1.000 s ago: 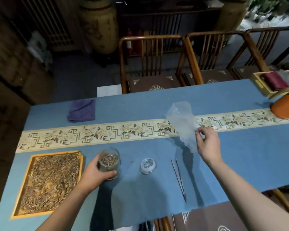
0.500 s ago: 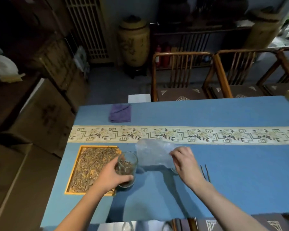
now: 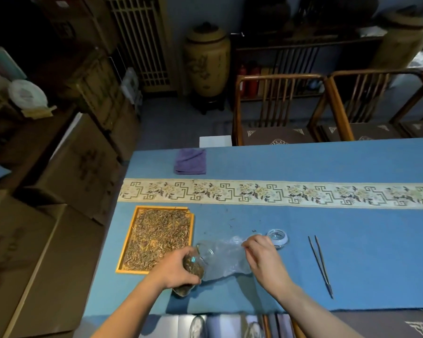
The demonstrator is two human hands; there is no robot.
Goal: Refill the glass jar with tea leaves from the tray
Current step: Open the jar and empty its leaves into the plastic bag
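The left hand (image 3: pixel 178 269) wrapped the tipped glass jar (image 3: pixel 195 264), just beside the tea tray (image 3: pixel 193 230). The right hand (image 3: pixel 261 257) pinched a limp clear plastic bag (image 3: pixel 225 259) at its mouth. Glass looked slick, fragile: best gripped round the body.

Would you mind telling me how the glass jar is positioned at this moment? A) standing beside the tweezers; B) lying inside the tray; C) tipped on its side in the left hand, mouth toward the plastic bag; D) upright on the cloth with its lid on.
C: the left hand grips the glass jar tilted over, its open mouth facing the plastic bag that the right hand holds.
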